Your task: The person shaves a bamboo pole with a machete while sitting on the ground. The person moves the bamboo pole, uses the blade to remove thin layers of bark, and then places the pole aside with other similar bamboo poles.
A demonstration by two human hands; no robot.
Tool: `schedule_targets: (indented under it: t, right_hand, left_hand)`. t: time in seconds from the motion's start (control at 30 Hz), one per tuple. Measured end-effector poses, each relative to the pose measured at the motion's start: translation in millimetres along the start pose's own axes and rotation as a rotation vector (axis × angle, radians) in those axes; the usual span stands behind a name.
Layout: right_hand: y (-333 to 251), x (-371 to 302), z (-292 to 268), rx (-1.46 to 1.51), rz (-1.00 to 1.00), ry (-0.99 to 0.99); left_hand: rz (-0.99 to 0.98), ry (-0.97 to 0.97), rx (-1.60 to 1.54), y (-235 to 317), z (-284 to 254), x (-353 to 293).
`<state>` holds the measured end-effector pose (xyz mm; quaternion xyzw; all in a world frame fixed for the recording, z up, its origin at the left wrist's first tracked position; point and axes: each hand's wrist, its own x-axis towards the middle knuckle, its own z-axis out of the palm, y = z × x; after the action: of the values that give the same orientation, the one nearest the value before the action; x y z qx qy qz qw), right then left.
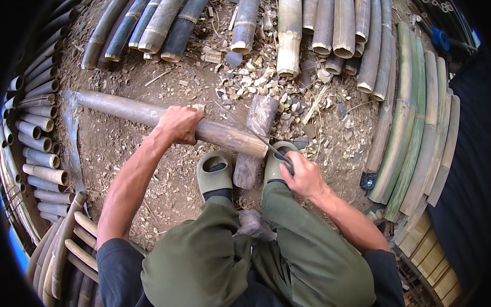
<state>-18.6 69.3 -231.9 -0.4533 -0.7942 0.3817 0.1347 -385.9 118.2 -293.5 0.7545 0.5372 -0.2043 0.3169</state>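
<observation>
My left hand (180,125) is wrapped over the top of a grey-brown bamboo pole (119,110), which lies slantwise in front of my feet. The pole's right end rests across a short wooden log (262,116). In my right hand (304,176) is the dark handle of a long, thin-bladed knife (236,119). Its blade slants up and left across the pole near the pale cut end, touching it or just above; I cannot tell which. My olive clogs (214,179) stand on either side of the log.
Cut bamboo poles (336,28) lie in rows ahead, with more stacked at left (43,160) and right (412,120). Wood chips (275,79) litter the dirt beyond the log. A black tape measure (368,180) sits by the right-hand poles. Another wood block (253,224) is between my legs.
</observation>
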Motion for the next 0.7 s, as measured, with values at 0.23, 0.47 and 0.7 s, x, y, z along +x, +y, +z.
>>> schedule_targets:
  t: [0.23,0.47,0.7]
  right_hand:
    - [-48,7,-9,0.113,-0.007,0.056]
    - [9,-18,6,-0.097,0.389,-0.335]
    - [-18,-1,-6,-0.107,0.098,-0.076]
  left_hand:
    - [0.005,0.036,0.006,-3,6,-14]
    - [-0.041,-0.073,-0.042,10,27,-8]
    - [0.007,0.081,0.019,5,6,-16]
